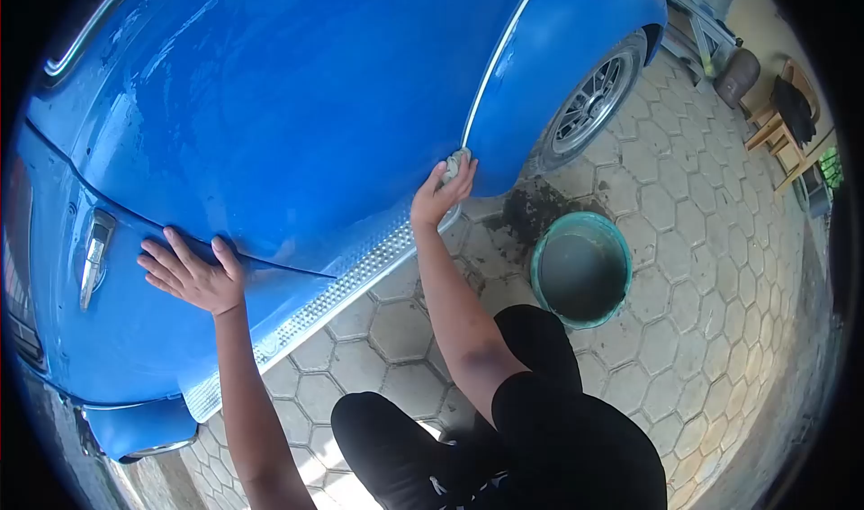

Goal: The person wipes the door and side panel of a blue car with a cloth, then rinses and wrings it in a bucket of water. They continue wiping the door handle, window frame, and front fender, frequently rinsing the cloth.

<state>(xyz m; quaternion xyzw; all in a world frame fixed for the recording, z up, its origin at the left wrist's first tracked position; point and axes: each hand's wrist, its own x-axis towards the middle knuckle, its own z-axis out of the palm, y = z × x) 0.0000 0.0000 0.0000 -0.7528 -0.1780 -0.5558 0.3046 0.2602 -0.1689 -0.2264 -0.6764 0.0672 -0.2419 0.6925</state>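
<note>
right hand (438, 195) pressing cloth (454, 162), blue car (297, 105)

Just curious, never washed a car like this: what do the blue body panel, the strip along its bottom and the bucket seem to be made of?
Blue body panel: likely painted metal, glossy, with wet reflections. Sill strip: apparently bare metal, silvery with a dotted texture. Bucket: probably plastic, dull teal. The right hand presses a pale cloth, seemingly soft fabric; the left hand lies flat on the panel.
</note>
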